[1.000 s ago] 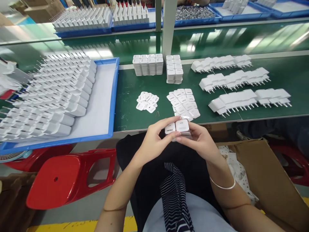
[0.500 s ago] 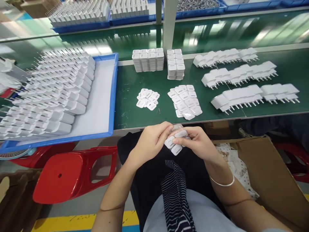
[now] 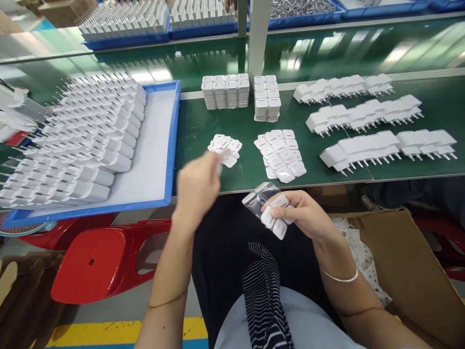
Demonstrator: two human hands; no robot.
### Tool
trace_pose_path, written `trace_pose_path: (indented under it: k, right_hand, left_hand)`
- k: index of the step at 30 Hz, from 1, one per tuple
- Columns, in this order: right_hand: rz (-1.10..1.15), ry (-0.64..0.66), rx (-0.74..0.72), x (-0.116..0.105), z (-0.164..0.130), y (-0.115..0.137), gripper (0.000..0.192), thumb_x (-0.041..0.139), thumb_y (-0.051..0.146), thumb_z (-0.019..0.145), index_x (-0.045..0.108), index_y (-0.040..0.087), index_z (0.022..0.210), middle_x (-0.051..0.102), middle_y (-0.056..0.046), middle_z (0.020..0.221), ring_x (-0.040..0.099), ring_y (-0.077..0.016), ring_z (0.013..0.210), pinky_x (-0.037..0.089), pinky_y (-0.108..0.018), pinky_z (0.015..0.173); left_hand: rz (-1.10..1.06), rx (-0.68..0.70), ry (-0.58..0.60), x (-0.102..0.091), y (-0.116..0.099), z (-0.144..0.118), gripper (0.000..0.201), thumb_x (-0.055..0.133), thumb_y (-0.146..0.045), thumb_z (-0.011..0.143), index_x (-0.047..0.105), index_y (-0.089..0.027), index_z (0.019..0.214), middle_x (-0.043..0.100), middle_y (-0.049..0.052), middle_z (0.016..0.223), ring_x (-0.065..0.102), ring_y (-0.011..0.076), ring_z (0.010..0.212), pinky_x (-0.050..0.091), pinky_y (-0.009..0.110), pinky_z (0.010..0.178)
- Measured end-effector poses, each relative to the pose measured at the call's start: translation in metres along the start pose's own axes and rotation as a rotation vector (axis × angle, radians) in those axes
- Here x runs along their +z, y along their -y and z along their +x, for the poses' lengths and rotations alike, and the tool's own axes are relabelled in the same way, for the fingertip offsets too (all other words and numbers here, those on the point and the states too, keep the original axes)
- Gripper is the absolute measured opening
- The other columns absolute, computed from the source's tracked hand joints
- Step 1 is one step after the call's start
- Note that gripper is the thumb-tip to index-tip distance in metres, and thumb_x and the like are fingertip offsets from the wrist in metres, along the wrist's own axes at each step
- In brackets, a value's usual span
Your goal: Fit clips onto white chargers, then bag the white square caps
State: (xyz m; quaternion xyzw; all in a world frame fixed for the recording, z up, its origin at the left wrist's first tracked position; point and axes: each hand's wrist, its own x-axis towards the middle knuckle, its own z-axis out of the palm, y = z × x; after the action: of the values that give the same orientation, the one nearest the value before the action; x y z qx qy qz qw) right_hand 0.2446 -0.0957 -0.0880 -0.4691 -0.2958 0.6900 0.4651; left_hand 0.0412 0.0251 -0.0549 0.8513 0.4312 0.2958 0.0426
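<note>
A tray (image 3: 170,140) of chargers (image 3: 80,135) is set at the left of the bench (image 3: 203,121). Two piles of covers (image 3: 223,150) (image 3: 280,154) are laid right of it, with stacks (image 3: 240,94) behind them. Rows of plugs (image 3: 370,121) are ranged at the right.

White plastic caps (image 3: 276,215), smooth with a soft sheen, sit in the right hand (image 3: 308,218), along with a scrap of clear, shiny film (image 3: 256,196). The bench top (image 3: 203,131) is a green mat, smooth and faintly reflective. At the left, the blue plastic tray (image 3: 173,140) shows a matt white lining, and the white plastic chargers (image 3: 90,140) stacked in it have thin bright metal pins. On the near right is a matt brown cardboard box (image 3: 403,261); on the near left, a glossy red plastic stool (image 3: 105,261). On the right wrist is a thin polished metal bangle (image 3: 339,277).
</note>
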Motion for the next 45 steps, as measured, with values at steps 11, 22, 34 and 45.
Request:
trace_pose_path:
  k: [11,22,34,45]
  right_hand:
    - [0.026,0.021,-0.089,0.006,0.003,-0.006,0.040,0.081,0.021,0.075,0.074,0.028,0.114,0.077,-0.001,0.093,0.068,-0.0101,0.071,0.055,-0.017,0.063]
    - [-0.101,-0.008,-0.251,0.017,0.008,-0.015,0.015,0.084,0.024,0.071,0.077,0.020,0.083,0.075,-0.002,0.081,0.071,-0.0177,0.078,0.059,-0.031,0.075]
    - [-0.210,-0.005,-0.261,0.021,0.003,-0.014,0.021,0.075,0.028,0.081,0.073,0.020,0.101,0.077,-0.005,0.092,0.073,-0.0217,0.085,0.060,-0.035,0.078]
    - [-0.273,0.091,-0.228,0.019,-0.004,-0.008,0.014,0.070,0.028,0.086,0.079,0.020,0.092,0.077,-0.004,0.084,0.066,-0.0145,0.065,0.052,-0.024,0.058]
  left_hand:
    - [0.328,0.006,0.087,0.024,0.010,0.022,0.046,0.033,-0.033,0.100,0.063,-0.013,0.129,0.066,0.010,0.066,0.060,0.0255,0.072,0.038,0.041,0.079]
    - [-0.787,-0.062,0.612,0.001,-0.042,-0.026,0.033,0.051,-0.031,0.098,0.063,-0.027,0.129,0.065,0.003,0.121,0.060,0.0153,0.109,0.047,0.027,0.095]
    - [-1.019,-0.270,0.499,0.007,-0.040,-0.034,0.026,0.065,-0.028,0.090,0.072,-0.025,0.114,0.070,0.005,0.118,0.064,0.0200,0.110,0.049,0.032,0.099]
    - [-1.221,-0.482,0.530,0.011,-0.039,-0.032,0.020,0.067,-0.033,0.086,0.079,-0.018,0.090,0.077,0.007,0.089,0.069,0.0204,0.084,0.054,0.030,0.077]
